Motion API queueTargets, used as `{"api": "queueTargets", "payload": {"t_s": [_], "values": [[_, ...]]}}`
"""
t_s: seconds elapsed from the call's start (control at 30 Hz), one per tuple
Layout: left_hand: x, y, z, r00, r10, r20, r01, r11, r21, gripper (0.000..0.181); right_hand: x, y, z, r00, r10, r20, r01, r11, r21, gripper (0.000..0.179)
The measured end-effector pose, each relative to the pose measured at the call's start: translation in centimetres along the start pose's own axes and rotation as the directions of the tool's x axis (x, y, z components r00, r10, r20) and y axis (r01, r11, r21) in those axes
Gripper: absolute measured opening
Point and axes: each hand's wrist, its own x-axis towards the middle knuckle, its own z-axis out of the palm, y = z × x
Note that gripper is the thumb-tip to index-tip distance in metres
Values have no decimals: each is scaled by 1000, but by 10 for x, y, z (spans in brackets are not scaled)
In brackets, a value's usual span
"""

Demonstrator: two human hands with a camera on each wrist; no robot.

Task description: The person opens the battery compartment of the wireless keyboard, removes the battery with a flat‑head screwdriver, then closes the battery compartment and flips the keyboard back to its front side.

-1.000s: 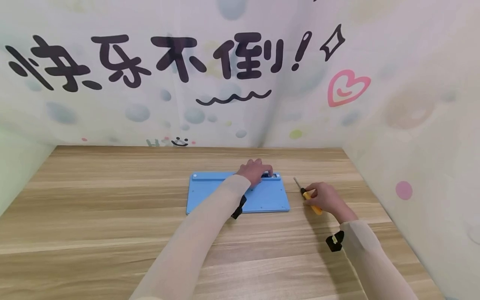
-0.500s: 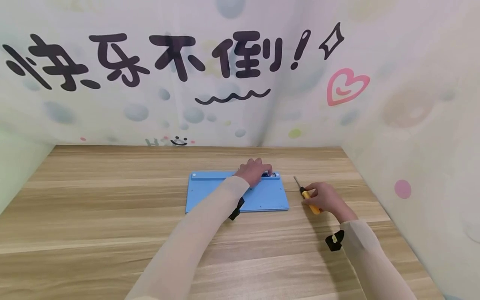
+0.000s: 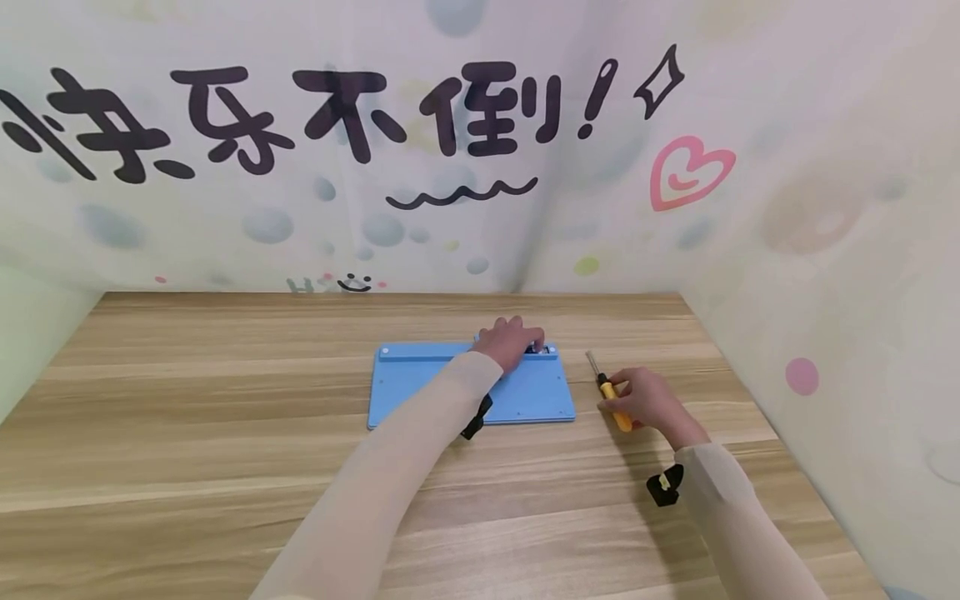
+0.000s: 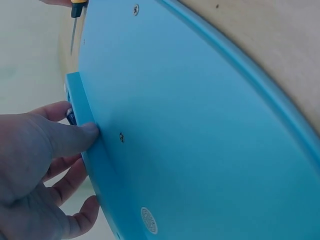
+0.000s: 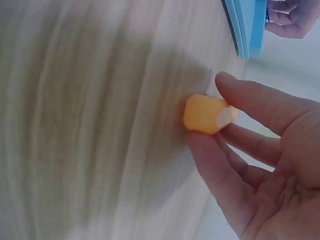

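A light blue keyboard (image 3: 442, 392) lies underside up on the table, with small screws and a raised ridge along its far edge. My left hand (image 3: 506, 343) is at the right part of this ridge. In the left wrist view its thumb presses the near side, while the fingers curl over the far side. Beside the index fingertip a dark battery (image 4: 71, 116) shows in the ridge's opening, mostly covered by the hand. To the right of the keyboard, my right hand (image 3: 652, 402) pinches the yellow handle of a screwdriver (image 3: 617, 408) between thumb and fingers, its metal tip pointing away from me.
The wood-grain table (image 3: 225, 467) runs back to a white printed curtain (image 3: 450, 233), which also rises along the right side. A black wrist camera (image 3: 665, 486) hangs under the right sleeve, another (image 3: 477, 417) under the left.
The screwdriver has turned slightly in my right hand, its handle end swinging a little to the left. My left hand stays at the ridge. The whole head view has shifted slightly.
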Motion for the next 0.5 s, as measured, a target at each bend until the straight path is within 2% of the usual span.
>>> {"api": "queueTargets", "payload": {"t_s": [0.33,0.5], "values": [[-3,6,-5,1000,-16,20,15,1000,21,37,-2,-2,2,1000,-4,1,4,1000,5,54],[-4,6,-4,1000,-8,-9,9,999,46,36,-1,-1,2,1000,4,0,-4,1000,8,54]]}}
